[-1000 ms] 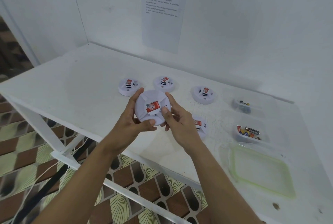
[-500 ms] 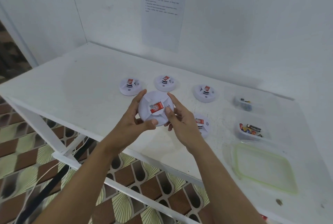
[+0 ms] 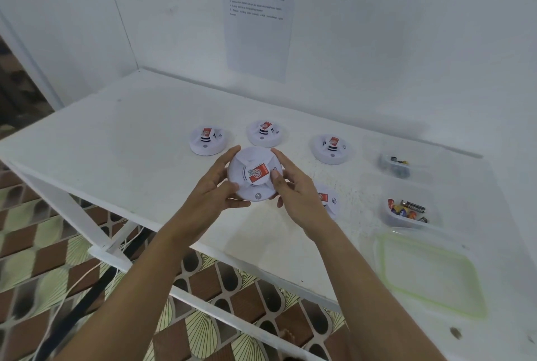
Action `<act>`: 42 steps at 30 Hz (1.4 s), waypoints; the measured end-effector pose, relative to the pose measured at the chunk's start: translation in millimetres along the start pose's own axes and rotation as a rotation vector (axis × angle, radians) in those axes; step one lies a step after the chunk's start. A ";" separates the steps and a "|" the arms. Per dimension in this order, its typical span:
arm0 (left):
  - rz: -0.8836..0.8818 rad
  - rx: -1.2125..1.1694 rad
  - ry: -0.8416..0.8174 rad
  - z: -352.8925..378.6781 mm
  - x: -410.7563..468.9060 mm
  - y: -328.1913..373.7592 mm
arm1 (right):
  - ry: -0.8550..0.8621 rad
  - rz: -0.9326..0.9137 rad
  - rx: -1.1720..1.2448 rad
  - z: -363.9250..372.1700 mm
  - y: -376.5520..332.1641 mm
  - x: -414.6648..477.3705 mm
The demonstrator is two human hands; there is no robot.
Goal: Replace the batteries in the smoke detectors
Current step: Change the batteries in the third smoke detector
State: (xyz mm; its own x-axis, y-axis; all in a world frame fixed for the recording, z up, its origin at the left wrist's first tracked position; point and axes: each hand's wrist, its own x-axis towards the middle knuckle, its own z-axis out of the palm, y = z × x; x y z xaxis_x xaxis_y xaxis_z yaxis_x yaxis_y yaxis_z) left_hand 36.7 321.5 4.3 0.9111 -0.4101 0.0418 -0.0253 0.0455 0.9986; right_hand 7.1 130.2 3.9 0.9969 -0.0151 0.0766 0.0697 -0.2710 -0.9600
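Observation:
I hold a round white smoke detector (image 3: 253, 176) with a red label above the white table (image 3: 122, 139), its face turned toward me. My left hand (image 3: 213, 189) grips its left rim and my right hand (image 3: 293, 192) grips its right rim, thumb on the face. Three more detectors stand in a row behind it: left detector (image 3: 207, 139), middle detector (image 3: 263, 133), right detector (image 3: 332, 148). Another detector (image 3: 329, 200) lies partly hidden behind my right hand.
A clear tub of colourful batteries (image 3: 406, 211) sits to the right, and a second clear tub (image 3: 395, 164) with dark batteries behind it. A clear lid with a green rim (image 3: 430, 270) lies near the front right. A printed sheet (image 3: 258, 17) hangs on the wall.
The detector has turned in my hands, so the red label sits at a different angle and a small round button shows at its lower edge. Both hands keep their grip.

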 end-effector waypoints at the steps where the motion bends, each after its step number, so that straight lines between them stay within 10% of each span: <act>1: -0.003 0.002 0.005 0.7 2.0 -0.1 | -0.005 -0.002 0.001 -1.3 0.7 2.1; 42: -0.074 0.098 0.132 6.5 52.4 17.3 | -0.094 0.048 0.008 -31.3 4.4 58.7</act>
State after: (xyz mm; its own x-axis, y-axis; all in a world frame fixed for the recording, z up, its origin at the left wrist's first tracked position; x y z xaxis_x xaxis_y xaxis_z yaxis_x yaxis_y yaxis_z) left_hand 81.3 294.9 23.9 0.9580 -0.2852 -0.0294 0.0093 -0.0718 0.9974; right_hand 64.8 98.0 12.6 0.9980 0.0622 0.0053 0.0216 -0.2642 -0.9642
